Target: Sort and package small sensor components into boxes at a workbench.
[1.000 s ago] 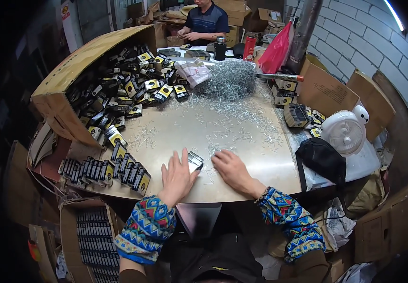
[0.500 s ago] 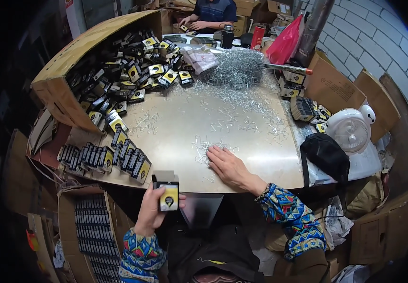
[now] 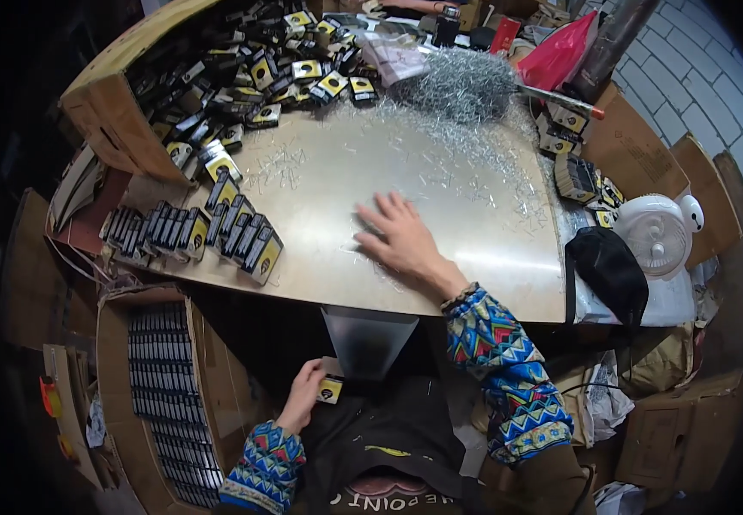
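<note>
Below the table's front edge, my left hand (image 3: pixel 301 399) grips a small yellow, black and white carton (image 3: pixel 330 391), its pale top flap up. The carton sits by the lower end of a grey metal chute (image 3: pixel 373 330) fixed under the edge. My right hand (image 3: pixel 404 239) lies over the tabletop (image 3: pixel 320 197) with fingers spread, slightly blurred. A few thin silvery metal pins show beside and below its palm; what is under the palm is hidden. Farther back rises a tangled heap of the same pins (image 3: pixel 461 86), with loose ones scattered around it.
Rows of small cartons (image 3: pixel 255 249) stand at the table's left front, before a heap of cartons (image 3: pixel 260 69) inside a large cardboard box (image 3: pixel 122 112). An open box of packed cartons (image 3: pixel 165 378) is lower left. A white fan (image 3: pixel 655 236) and black pouch (image 3: pixel 607 270) lie right.
My left hand has lowered the carton from the table edge to beside the chute's lower end. My right hand's fingers have spread, and fewer pins show around it. The view has tilted downward.
</note>
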Demonstrator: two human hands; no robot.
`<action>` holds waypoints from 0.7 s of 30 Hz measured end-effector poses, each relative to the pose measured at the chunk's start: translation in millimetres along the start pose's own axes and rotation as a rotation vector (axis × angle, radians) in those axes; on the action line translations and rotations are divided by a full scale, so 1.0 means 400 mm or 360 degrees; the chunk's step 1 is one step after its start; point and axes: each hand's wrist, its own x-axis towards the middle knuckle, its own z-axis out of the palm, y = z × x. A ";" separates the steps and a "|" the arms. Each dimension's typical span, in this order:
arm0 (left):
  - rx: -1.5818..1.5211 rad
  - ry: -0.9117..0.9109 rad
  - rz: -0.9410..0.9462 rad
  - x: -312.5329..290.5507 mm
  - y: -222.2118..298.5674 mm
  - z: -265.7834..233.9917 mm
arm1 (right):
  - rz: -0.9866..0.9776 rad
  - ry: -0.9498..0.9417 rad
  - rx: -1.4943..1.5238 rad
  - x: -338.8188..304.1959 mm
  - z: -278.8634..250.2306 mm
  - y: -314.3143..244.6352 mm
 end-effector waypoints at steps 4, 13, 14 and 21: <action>0.0154 -0.0340 0.0077 -0.030 0.006 0.076 | -0.0071 0.0063 0.0087 -0.057 0.041 -0.128; -0.0594 -0.0234 -0.0037 -0.059 -0.029 0.122 | 0.0095 -0.0078 0.0273 -0.232 -0.031 -0.312; -0.0592 -0.0272 -0.0009 -0.062 -0.029 0.114 | 0.0096 -0.0094 0.0290 -0.241 -0.047 -0.310; 0.0221 -0.0276 0.0392 -0.099 -0.023 0.131 | 0.0067 -0.0110 0.0567 -0.313 -0.019 -0.266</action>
